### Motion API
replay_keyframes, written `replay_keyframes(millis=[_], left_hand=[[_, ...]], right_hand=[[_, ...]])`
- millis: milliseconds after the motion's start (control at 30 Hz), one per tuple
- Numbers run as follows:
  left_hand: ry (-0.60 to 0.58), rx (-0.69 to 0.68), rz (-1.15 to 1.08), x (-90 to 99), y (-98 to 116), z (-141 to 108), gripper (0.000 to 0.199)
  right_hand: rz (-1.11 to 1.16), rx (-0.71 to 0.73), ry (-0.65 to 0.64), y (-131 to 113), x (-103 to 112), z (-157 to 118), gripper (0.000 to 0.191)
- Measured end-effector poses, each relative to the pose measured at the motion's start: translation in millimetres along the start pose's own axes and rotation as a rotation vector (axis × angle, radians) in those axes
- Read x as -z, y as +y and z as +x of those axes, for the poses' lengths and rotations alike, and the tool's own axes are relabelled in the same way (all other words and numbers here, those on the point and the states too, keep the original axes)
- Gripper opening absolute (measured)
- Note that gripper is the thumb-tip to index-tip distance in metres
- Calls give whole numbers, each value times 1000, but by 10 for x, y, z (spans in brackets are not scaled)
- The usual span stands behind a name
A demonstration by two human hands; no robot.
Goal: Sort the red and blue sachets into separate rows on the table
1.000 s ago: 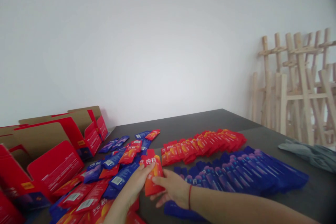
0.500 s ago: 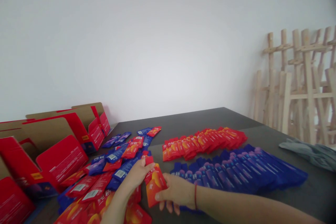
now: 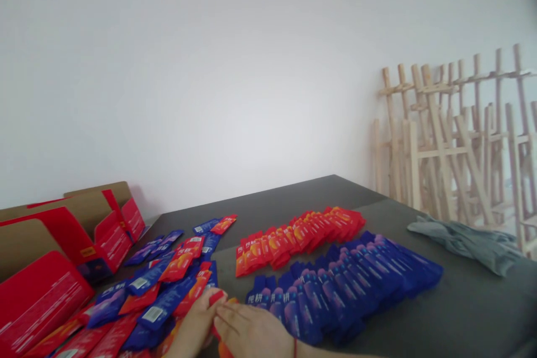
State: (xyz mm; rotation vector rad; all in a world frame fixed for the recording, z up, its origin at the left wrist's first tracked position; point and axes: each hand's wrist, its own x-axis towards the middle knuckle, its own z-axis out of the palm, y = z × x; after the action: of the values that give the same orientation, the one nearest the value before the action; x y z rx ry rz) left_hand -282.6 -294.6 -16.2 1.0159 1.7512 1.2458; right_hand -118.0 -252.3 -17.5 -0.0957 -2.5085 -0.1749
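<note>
My left hand point(image 3: 198, 321) is closed on a red and orange sachet point(image 3: 216, 297), whose red top edge shows at the fingers. Across the same sachet lies my right hand point(image 3: 254, 329), back toward me and fingers together, touching the left fingers. Most of the sachet is hidden by the hands. To the left spreads a loose pile of red sachets point(image 3: 184, 260) and blue sachets point(image 3: 166, 302). Beyond and right of my hands, an overlapping row of red sachets point(image 3: 300, 235) lies behind a row of blue sachets point(image 3: 344, 285).
Open red cardboard boxes point(image 3: 42, 296) with brown insides stand along the left side. A grey cloth-like item point(image 3: 464, 240) lies on the dark table point(image 3: 428, 313) at the right. Wooden easel-like frames point(image 3: 436, 140) lean by the white wall.
My right hand has moved from the sachet's lower side to lie over it, against the left hand. The view has turned, so the rows and frames appear further left.
</note>
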Motion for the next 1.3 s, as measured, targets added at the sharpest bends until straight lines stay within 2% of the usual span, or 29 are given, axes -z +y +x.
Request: replay_keyframes(millis=[100, 200, 333, 367, 433, 500, 567, 633, 800, 967, 1067, 1200, 1233, 1300], left_hand=[[10, -32, 104, 87, 32, 4, 45], [13, -80, 244, 127, 136, -35, 38], [95, -201, 325, 128, 192, -72, 31], [101, -193, 310, 123, 171, -68, 33], [79, -87, 252, 107, 96, -46, 46], [22, 56, 186, 87, 14, -17, 64], [-36, 120, 145, 71, -26, -3, 72], [-52, 63, 135, 62, 1, -18, 64], [60, -160, 299, 56, 177, -96, 36], [146, -174, 318, 99, 147, -74, 30], [219, -193, 274, 139, 113, -43, 37], [213, -249, 262, 127, 140, -48, 42], [208, -255, 274, 114, 154, -57, 42], [210, -264, 306, 90, 183, -82, 42]], right_hand=[[51, 28, -20, 29, 11, -38, 31], [98, 51, -14, 56, 136, -91, 33], [160, 26, 23, 109, 271, -144, 35], [170, 25, 41, 122, 283, -156, 36], [185, 26, 77, 142, 290, -178, 38], [205, 21, 90, 149, 292, -197, 38], [232, 28, 70, 145, 304, -208, 37], [251, 53, 42, 141, 321, -215, 37], [262, 56, 20, 128, 293, -235, 37], [313, -16, 58, 190, 311, -249, 34], [255, -142, 4, 480, 502, -182, 32], [-81, -309, -256, 1177, 780, -15, 37], [-177, -346, -339, 1352, 806, 16, 40], [-231, -385, -389, 1638, 782, 41, 41]])
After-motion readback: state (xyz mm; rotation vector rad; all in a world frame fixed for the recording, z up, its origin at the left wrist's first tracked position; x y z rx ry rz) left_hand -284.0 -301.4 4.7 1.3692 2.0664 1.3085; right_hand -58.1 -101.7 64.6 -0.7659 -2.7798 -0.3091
